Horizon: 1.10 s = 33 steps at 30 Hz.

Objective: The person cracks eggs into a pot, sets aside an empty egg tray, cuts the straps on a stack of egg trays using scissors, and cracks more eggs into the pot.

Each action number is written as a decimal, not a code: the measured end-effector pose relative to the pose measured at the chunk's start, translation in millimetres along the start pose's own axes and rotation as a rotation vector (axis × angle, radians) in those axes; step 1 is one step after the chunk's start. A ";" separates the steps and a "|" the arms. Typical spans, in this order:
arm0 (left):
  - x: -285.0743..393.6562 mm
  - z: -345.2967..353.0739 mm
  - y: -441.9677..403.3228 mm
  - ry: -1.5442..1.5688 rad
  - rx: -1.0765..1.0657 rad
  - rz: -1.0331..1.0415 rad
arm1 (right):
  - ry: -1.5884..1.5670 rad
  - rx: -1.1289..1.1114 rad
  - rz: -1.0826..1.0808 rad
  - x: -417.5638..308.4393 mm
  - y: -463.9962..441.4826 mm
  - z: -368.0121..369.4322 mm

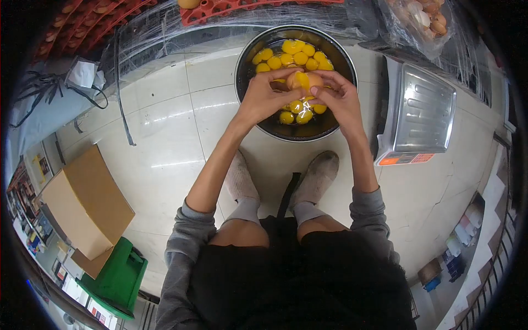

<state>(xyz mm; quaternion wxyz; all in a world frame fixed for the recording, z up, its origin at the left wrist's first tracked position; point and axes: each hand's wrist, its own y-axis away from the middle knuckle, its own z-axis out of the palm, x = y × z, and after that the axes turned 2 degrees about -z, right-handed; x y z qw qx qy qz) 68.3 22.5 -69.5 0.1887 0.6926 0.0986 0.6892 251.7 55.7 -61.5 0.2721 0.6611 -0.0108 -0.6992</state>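
Note:
Between both hands is a cracked brown egg (pixel 314 81), its shell parted and yellow yolk showing at the opening. My left hand (pixel 268 94) grips the egg from the left, thumb and fingers closed on the shell. From the right, my right hand (pixel 339 99) holds the other side, its thumb near the crack. Directly below is a round dark bowl (pixel 240 82) with a pale rim, standing on the floor. Several whole egg yolks (pixel 294 46) lie in clear egg white inside it. My hands hide the middle of the bowl.
Red egg trays (pixel 242 10) lie beyond the bowl, one with a brown egg (pixel 188 3). A plastic bag of eggshells (pixel 423 16) is at the upper right. A metal-topped scale (pixel 422 110) stands right. Left are a cardboard box (pixel 88 192) and a green bin (pixel 118 278).

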 end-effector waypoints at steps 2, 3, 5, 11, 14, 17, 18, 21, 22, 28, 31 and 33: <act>-0.3 1.5 -0.4 -0.013 0.056 0.051 | 0.004 0.013 0.004 -0.4 0.5 0.1; -2.0 1.0 -1.0 -0.013 0.057 0.051 | -0.008 0.007 0.000 1.2 0.4 -1.1; -3.1 -1.1 -2.7 0.006 0.046 0.020 | -0.020 0.001 -0.004 2.7 -0.2 -2.8; -0.4 -5.9 -1.8 0.050 -0.005 -0.012 | 0.039 -0.019 -0.023 7.0 0.6 -5.6; 4.8 -5.9 0.6 0.038 -0.014 -0.004 | 0.038 -0.024 -0.019 6.1 1.3 -5.8; 11.5 -6.8 3.6 -0.028 -0.048 -0.067 | 0.049 -0.012 -0.033 6.1 3.2 -3.9; 10.5 -7.0 3.5 -0.028 -0.049 -0.067 | 0.056 -0.013 -0.061 6.9 3.6 -3.8; 9.5 -6.9 2.8 -0.002 -0.054 -0.037 | 0.093 -0.016 -0.115 10.2 3.8 -5.5; 9.6 -7.2 2.7 0.005 -0.061 -0.038 | 0.123 -0.020 -0.141 10.8 3.5 -6.2; 9.9 -5.8 2.2 0.021 -0.050 -0.022 | 0.142 -0.021 -0.138 -0.9 8.1 -1.5; 11.3 -3.5 3.9 -0.062 -0.015 -0.021 | 0.209 -0.004 -0.176 -2.4 9.2 2.3; 13.3 -2.7 5.3 -0.120 0.011 -0.020 | 0.235 -0.009 -0.173 -3.5 10.2 3.3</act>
